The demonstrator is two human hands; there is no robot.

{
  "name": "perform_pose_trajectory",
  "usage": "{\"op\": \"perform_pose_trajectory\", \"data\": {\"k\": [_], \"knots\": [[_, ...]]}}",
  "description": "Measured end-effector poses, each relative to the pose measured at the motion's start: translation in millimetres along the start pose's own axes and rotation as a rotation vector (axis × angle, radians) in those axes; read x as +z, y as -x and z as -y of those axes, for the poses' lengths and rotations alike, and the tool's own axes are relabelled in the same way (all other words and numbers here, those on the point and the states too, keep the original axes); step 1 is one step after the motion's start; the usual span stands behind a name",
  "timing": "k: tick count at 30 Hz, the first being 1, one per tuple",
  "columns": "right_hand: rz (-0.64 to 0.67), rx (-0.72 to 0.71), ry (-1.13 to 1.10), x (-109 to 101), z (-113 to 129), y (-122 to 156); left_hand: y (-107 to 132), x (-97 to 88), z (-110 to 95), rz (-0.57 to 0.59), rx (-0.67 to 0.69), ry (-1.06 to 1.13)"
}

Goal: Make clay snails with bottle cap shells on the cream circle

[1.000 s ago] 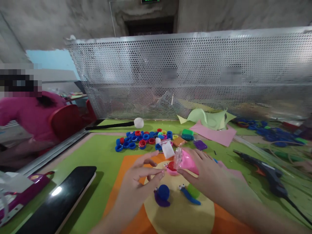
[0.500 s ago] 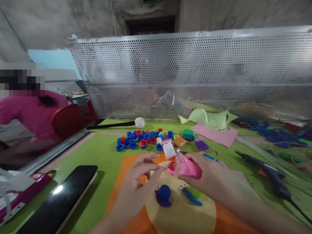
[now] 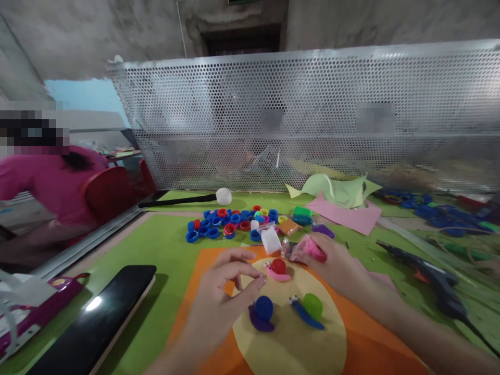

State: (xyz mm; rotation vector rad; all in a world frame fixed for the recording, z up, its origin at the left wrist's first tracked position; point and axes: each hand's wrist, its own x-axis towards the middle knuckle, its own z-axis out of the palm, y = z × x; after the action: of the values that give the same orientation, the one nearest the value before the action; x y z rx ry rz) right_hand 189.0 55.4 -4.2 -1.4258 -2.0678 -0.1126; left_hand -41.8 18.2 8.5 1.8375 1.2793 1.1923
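Note:
My right hand (image 3: pixel 330 263) is closed on a packet of pink clay (image 3: pixel 310 249) in clear wrapping, above the top right of a pale yellow circle (image 3: pixel 297 346). Thumb and index tips of my left hand (image 3: pixel 224 289) come together in a pinch at the circle's left side; anything between them is too small to make out. Three clay snails with googly eyes lie on the circle: a pink snail with a red shell (image 3: pixel 278 267), a purple one with a blue shell (image 3: pixel 264 309), a blue one with a green shell (image 3: pixel 312 306). Orange paper (image 3: pixel 195 291) lies under the circle.
Bottle caps (image 3: pixel 229 230) and clay packets (image 3: pixel 289 226) lie behind my hands. A glue gun (image 3: pixel 429 276) is at right, a phone (image 3: pixel 97 317) and purple power strip (image 3: pixel 47 312) at left. A perforated metal panel (image 3: pixel 312 120) stands behind; a person (image 3: pixel 54 182) sits at far left.
My right hand has moved the pink clay packet back and to the right, uncovering the red-shelled snail. My left hand has shifted only slightly.

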Motion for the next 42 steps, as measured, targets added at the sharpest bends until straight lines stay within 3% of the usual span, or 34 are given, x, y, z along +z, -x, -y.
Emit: {"op": "perform_pose_trajectory", "data": {"k": [7, 19, 28, 34, 42], "knots": [[0.14, 0.12, -0.301, 2, 4, -4, 0, 0.3, -3, -0.032, 0.076, -0.086], [0.275, 0.203, -0.387, 0, 1, 0, -2, 2.7, -2, 0.007, 0.032, -0.065], [0.317, 0.248, -0.454, -3, -1, -7, -3, 3.0, -5, 0.021, -0.091, -0.048], [0.312, 0.264, -0.567, -12, 12, -4, -3, 4.3, -3, 0.095, -0.1, 0.001], [0.318, 0.247, -0.525, -12, 11, -5, -2, 4.6, -2, 0.123, -0.105, -0.067]]}}
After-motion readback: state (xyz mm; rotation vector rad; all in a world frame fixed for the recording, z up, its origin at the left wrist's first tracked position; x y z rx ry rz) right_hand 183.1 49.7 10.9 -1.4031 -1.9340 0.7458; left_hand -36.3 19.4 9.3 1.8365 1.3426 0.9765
